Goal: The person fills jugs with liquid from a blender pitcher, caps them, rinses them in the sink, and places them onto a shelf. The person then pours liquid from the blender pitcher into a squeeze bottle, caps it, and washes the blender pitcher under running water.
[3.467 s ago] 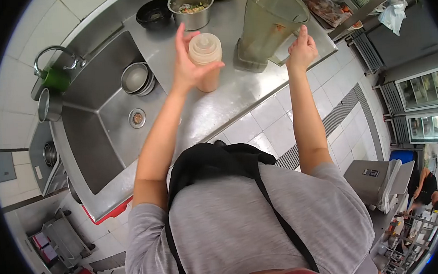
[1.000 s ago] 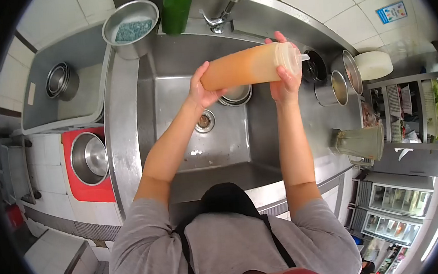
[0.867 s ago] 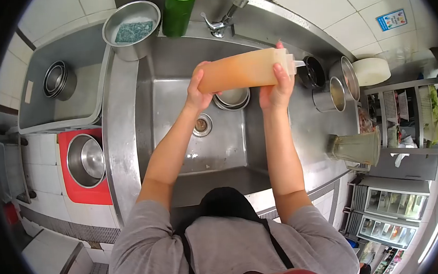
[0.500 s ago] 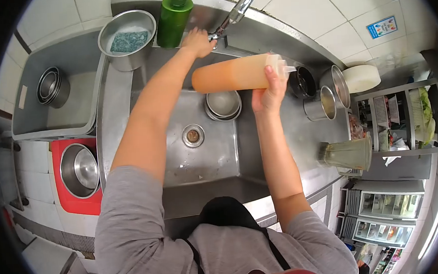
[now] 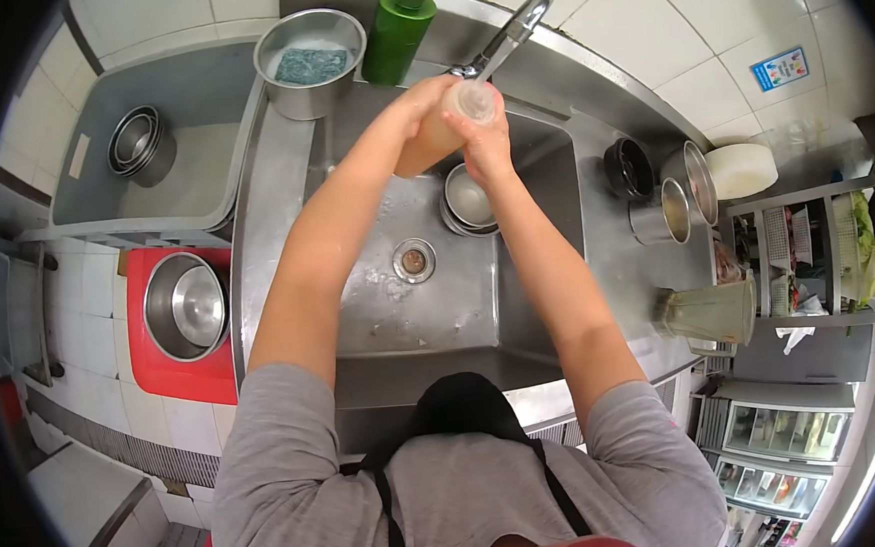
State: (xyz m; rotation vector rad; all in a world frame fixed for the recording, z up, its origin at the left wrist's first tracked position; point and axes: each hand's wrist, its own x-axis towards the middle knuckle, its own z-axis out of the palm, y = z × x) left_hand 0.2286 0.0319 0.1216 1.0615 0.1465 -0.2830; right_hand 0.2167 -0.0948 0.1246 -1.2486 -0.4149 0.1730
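A squeeze bottle (image 5: 432, 141) with orange contents is tilted over the steel sink (image 5: 370, 323), its capped end up near the faucet (image 5: 513, 30). Fingers of my right hand (image 5: 484, 140) are wrapped round the bottle just below the cap. On the bottle's other side my left hand (image 5: 425, 102) is closed against it, partly hidden behind the wrist. Water seems to run from the faucet onto the bottle's top. Stacked steel bowls (image 5: 469, 193) lie in the sink below, beside the drain (image 5: 414, 261).
Left of the faucet are a green pump bottle (image 5: 398, 35) and a steel pot (image 5: 308, 96) with a scouring pad. A grey tub (image 5: 191, 173) and a red stool (image 5: 153, 371) flank the sink. Rightward stand a black bowl (image 5: 629, 170), a steel pot (image 5: 662, 212) and a blender jug (image 5: 711, 314).
The squeeze bottle has gone from lying sideways to tilted cap-up under the faucet. My left hand has come from the faucet's base to the bottle; my right hand has moved left with it.
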